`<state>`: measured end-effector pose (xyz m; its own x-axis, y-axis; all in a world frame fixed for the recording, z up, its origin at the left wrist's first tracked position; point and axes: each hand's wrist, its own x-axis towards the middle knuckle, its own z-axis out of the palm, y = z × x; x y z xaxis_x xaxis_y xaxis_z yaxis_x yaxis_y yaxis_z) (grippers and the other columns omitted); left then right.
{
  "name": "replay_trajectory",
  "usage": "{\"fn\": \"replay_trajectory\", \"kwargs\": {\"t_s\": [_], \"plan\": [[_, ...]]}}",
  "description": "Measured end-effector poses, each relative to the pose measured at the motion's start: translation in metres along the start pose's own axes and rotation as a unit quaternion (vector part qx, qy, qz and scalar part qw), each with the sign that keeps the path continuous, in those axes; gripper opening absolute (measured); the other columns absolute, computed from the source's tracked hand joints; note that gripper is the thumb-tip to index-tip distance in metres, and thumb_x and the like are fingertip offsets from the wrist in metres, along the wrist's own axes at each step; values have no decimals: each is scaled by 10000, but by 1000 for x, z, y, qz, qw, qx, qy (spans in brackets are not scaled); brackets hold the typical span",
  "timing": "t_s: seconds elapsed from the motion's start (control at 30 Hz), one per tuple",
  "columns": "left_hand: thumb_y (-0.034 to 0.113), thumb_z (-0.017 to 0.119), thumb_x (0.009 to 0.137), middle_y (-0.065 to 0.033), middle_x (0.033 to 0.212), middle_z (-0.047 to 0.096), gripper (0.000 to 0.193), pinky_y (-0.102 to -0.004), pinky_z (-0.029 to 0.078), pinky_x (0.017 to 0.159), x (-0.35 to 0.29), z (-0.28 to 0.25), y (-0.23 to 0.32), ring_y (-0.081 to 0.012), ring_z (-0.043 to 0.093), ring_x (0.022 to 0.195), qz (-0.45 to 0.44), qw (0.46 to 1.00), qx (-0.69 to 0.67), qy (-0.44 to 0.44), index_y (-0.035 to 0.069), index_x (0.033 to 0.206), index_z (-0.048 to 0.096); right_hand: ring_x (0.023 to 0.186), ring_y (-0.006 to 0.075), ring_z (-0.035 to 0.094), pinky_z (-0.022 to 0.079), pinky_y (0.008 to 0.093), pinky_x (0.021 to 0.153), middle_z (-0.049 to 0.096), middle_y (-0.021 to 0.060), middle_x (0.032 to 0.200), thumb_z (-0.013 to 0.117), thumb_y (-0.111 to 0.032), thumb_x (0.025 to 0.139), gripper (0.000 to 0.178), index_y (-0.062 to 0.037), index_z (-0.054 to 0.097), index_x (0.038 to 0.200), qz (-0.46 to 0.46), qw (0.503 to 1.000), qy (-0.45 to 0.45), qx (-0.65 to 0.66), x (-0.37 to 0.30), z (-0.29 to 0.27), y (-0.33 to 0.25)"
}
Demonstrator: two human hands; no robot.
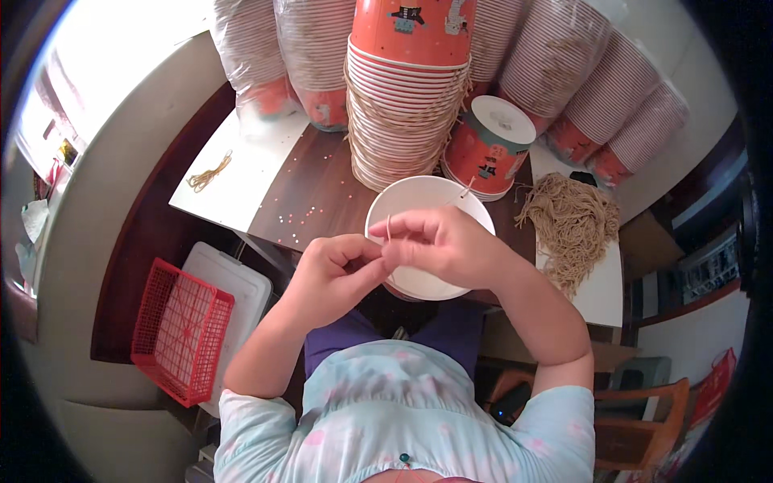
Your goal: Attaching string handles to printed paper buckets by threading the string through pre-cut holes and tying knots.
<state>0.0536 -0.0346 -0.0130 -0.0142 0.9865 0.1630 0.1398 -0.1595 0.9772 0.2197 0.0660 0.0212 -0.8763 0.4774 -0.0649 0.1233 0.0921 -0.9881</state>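
Observation:
A white-lined paper bucket (pixel 419 193) stands at the table's near edge, mouth up, right in front of me. Over its left near rim my left hand (pixel 338 274) and my right hand (pixel 451 245) meet, fingertips pinched together. A thin beige cord (pixel 389 227) sticks up between the fingers of my right hand, and its lower part is hidden at the pinch. Both hands appear closed on this cord. Another bit of cord shows at the bucket's far right rim. My hands cover the bucket's near left side.
Beyond the bucket rises a tall stack of nested buckets (pixel 407 113) with cords hanging round it. An upturned red bucket (pixel 483 165) stands beside it. Right lies a heap of cords (pixel 573 225); left, a small cord bunch (pixel 211 172). Wrapped stacks (pixel 555 60) line the back. A red basket (pixel 183 330) sits lower left.

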Motion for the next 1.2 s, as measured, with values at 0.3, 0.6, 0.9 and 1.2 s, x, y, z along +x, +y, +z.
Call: {"fn": "replay_trajectory", "kwargs": {"t_s": [0.3,0.6,0.9,1.2], "plan": [[77,652,840,-34,724,656,128,-211,467,586,-8,-2,0,-56,585,667,-24,999,-25,36,-47,866,669,641,231,639,510,308,590,635,98,715,681,-70,787,105,-22,644,873,-175,871,227,-398,-39,36,9],[-44,686,746,-95,739,657,110,-282,457,649,-47,21,-20,-184,603,671,200,940,191,200,-24,853,673,630,237,591,479,315,548,592,92,811,687,8,705,211,0,623,906,-230,785,329,-471,-60,103,47],[100,532,940,-107,890,671,135,-255,516,703,-56,45,-51,-132,625,756,-109,861,-480,123,1,1016,582,711,267,638,523,310,626,641,105,853,676,-9,718,230,-15,638,944,-195,827,382,-363,-34,95,86],[104,538,937,-115,829,673,121,-232,519,602,-64,31,-48,-131,622,639,-116,831,-528,135,4,984,586,733,73,601,494,225,661,668,32,807,576,-79,896,139,33,656,913,-58,968,193,152,-25,89,77]]}}
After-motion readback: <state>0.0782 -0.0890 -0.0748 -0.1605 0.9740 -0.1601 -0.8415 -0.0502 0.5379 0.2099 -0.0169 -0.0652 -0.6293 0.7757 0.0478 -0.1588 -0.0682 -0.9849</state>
